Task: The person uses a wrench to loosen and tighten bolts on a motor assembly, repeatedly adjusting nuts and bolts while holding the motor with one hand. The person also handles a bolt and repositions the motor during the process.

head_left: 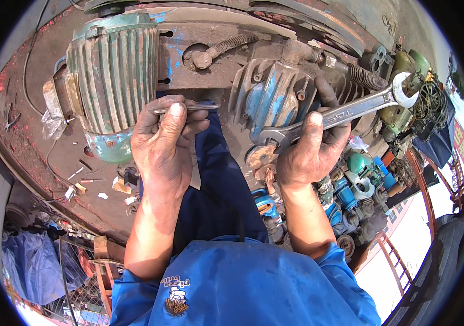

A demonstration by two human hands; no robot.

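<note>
My left hand (pixel 161 149) pinches a short, thin metal rod (pixel 207 107) held roughly level at chest height. My right hand (pixel 310 152) grips a large double open-ended steel wrench (pixel 366 103), tilted with one jaw up to the right and the other down by my thumb. Beyond the wrench is a finned, greasy cylinder head with blue paint patches (pixel 264 98). Left of my left hand lies a green finned electric motor (pixel 112 81) on a rusty metal plate (pixel 180 70). Part of the cylinder head is hidden behind my right hand and the wrench.
A hose with a fitting (pixel 226 46) and a large pulley (pixel 308 24) sit at the top. Old motors and pumps (pixel 359 182) are piled at the right beside red metal frames (pixel 422 190). Small debris (pixel 122 185) lies left; a blue tarp (pixel 30 266) is at lower left.
</note>
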